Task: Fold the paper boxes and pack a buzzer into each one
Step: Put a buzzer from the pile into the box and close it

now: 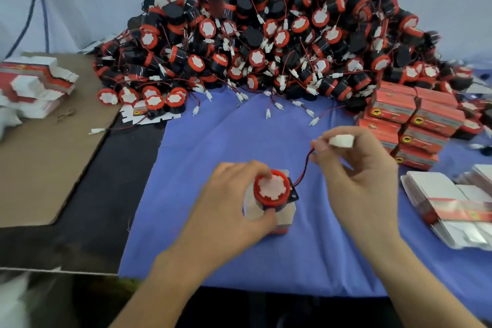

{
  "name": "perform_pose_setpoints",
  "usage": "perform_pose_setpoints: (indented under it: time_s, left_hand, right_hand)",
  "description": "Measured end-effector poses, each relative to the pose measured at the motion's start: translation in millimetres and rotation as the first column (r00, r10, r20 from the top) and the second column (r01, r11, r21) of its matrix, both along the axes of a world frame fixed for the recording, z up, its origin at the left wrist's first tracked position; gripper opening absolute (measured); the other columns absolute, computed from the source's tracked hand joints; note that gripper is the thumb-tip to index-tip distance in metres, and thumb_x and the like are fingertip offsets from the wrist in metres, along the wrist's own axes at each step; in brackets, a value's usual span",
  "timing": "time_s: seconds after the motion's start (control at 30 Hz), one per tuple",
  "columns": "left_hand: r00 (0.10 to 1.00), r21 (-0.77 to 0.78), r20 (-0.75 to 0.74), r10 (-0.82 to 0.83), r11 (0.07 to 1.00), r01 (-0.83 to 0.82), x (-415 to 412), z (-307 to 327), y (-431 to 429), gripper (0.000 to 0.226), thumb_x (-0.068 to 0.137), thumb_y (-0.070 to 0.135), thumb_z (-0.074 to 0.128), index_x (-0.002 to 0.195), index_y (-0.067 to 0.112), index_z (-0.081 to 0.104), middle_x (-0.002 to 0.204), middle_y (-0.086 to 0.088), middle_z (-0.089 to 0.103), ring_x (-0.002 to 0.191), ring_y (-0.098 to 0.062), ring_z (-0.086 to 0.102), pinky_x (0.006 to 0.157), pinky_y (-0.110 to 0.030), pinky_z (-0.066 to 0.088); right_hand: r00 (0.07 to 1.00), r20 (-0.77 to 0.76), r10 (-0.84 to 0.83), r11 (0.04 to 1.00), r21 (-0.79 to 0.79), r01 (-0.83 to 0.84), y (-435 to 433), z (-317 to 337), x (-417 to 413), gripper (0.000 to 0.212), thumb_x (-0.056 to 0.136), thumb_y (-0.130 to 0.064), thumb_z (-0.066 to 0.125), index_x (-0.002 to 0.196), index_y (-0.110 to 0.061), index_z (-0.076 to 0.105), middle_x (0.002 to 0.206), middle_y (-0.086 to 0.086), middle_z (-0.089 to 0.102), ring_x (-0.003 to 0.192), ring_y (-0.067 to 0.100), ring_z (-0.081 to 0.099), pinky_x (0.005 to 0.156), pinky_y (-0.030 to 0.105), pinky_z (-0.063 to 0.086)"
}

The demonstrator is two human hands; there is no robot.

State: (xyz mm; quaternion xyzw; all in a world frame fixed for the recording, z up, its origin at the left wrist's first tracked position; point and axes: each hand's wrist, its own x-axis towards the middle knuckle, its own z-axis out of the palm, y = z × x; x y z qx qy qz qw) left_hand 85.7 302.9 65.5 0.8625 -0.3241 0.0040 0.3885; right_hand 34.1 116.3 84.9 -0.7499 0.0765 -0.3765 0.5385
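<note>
A black buzzer (271, 190) with a red rim and white face stands in the open top of a small white paper box (285, 217) on the blue cloth. My left hand (234, 200) grips the buzzer and box from the left. A red and black wire (304, 169) runs from the buzzer up to a white connector (342, 140), which my right hand (356, 168) pinches between thumb and fingers above and to the right of the box.
A big heap of buzzers (266, 42) fills the back of the table. Closed red boxes (415, 120) are stacked at the right. Flat box blanks (452, 205) lie at the near right, more blanks (34, 82) at the far left on cardboard (40, 162).
</note>
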Motion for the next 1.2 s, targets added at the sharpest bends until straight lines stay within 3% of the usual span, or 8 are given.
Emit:
perform_pose_setpoints:
  time_s: [0.17, 0.37, 0.53, 0.7, 0.9, 1.0, 1.1, 1.2]
  left_hand:
    - [0.987, 0.211, 0.156, -0.029, 0.977, -0.005, 0.3, -30.5, -0.2, 0.035, 0.083, 0.027, 0.071, 0.116, 0.034, 0.06, 0.108, 0.024, 0.062, 0.118, -0.011, 0.045, 0.097, -0.034, 0.043]
    - [0.966, 0.32, 0.254, -0.035, 0.946, -0.05, -0.5, -52.1, 6.1, 0.036, 0.084, 0.018, 0.072, 0.117, 0.028, 0.065, 0.126, 0.016, 0.062, 0.115, -0.02, 0.053, 0.088, -0.035, 0.048]
    - [0.945, 0.425, 0.327, -0.026, 0.897, -0.123, -6.8, -63.9, 1.4, 0.017, 0.095, 0.036, 0.065, 0.11, 0.029, 0.068, 0.142, -0.001, 0.056, 0.118, -0.029, 0.057, 0.086, -0.041, 0.05]
    - [0.954, 0.465, 0.296, 0.037, 0.867, -0.178, -5.6, -70.7, -1.3, 0.042, 0.069, 0.025, 0.092, 0.104, 0.032, 0.07, 0.13, -0.004, 0.063, 0.11, -0.033, 0.061, 0.077, -0.041, 0.051]
    - [0.957, 0.349, 0.28, 0.08, 0.92, -0.179, -10.0, -78.2, 0.3, 0.078, 0.05, -0.004, 0.08, 0.118, 0.033, 0.071, 0.135, -0.008, 0.057, 0.112, -0.039, 0.063, 0.078, -0.045, 0.055]
    - [0.974, 0.301, 0.217, 0.063, 0.945, -0.129, -11.4, -82.0, 1.3, 0.084, 0.057, -0.005, 0.077, 0.13, 0.034, 0.067, 0.146, -0.002, 0.034, 0.123, -0.033, 0.05, 0.087, -0.045, 0.051]
    - [0.985, 0.299, 0.168, 0.033, 0.951, -0.083, -13.0, -94.9, 3.6, 0.069, 0.088, 0.011, 0.058, 0.145, 0.048, 0.046, 0.159, 0.012, 0.008, 0.14, -0.024, 0.026, 0.105, -0.034, 0.029]
    - [0.997, 0.164, 0.054, 0.059, 0.984, -0.067, -10.7, -102.5, 7.5, 0.075, 0.088, 0.013, 0.071, 0.144, 0.054, 0.044, 0.158, 0.015, 0.013, 0.136, -0.019, 0.023, 0.106, -0.035, 0.037]
  right_hand:
    - [0.976, -0.198, 0.09, 0.986, -0.124, -0.116, 10.5, -22.7, -5.2, 0.021, 0.098, -0.01, 0.067, 0.089, -0.027, 0.06, 0.086, -0.012, 0.067, 0.082, 0.007, 0.067, 0.065, 0.012, 0.05]
    - [0.947, -0.315, 0.065, 0.95, -0.271, -0.155, 2.4, -42.2, -9.1, 0.023, 0.099, -0.011, 0.065, 0.095, -0.033, 0.058, 0.088, -0.015, 0.069, 0.085, 0.008, 0.068, 0.072, 0.01, 0.049]
    - [0.9, -0.434, -0.036, 0.843, -0.498, -0.206, 2.9, -44.3, -3.3, 0.018, 0.091, -0.003, 0.063, 0.094, -0.021, 0.062, 0.084, -0.005, 0.066, 0.074, 0.013, 0.063, 0.069, 0.034, 0.054]
    - [0.878, -0.479, -0.013, 0.852, -0.464, -0.241, 17.8, -36.6, 8.7, 0.014, 0.089, -0.01, 0.064, 0.094, -0.022, 0.07, 0.094, -0.008, 0.058, 0.078, 0.012, 0.063, 0.069, 0.028, 0.056]
    - [0.832, -0.553, -0.046, 0.834, -0.48, -0.273, 32.1, -43.1, 23.6, 0.02, 0.093, -0.006, 0.054, 0.098, -0.021, 0.067, 0.094, -0.006, 0.06, 0.078, 0.017, 0.059, 0.066, 0.026, 0.051]
    - [0.812, -0.583, -0.01, 0.839, -0.447, -0.311, 40.9, -51.1, 24.4, 0.026, 0.092, -0.003, 0.053, 0.095, -0.022, 0.069, 0.091, -0.012, 0.061, 0.075, 0.008, 0.059, 0.063, 0.012, 0.045]
    - [0.809, -0.587, -0.014, 0.839, -0.447, -0.31, 47.8, -57.4, 20.9, 0.033, 0.091, -0.003, 0.05, 0.094, -0.028, 0.07, 0.087, -0.014, 0.068, 0.075, 0.007, 0.063, 0.063, 0.017, 0.049]
    - [0.778, -0.628, -0.028, 0.811, -0.469, -0.349, 49.1, -59.7, 24.1, 0.031, 0.093, -0.008, 0.044, 0.098, -0.029, 0.067, 0.088, -0.01, 0.07, 0.074, 0.015, 0.064, 0.068, 0.037, 0.055]
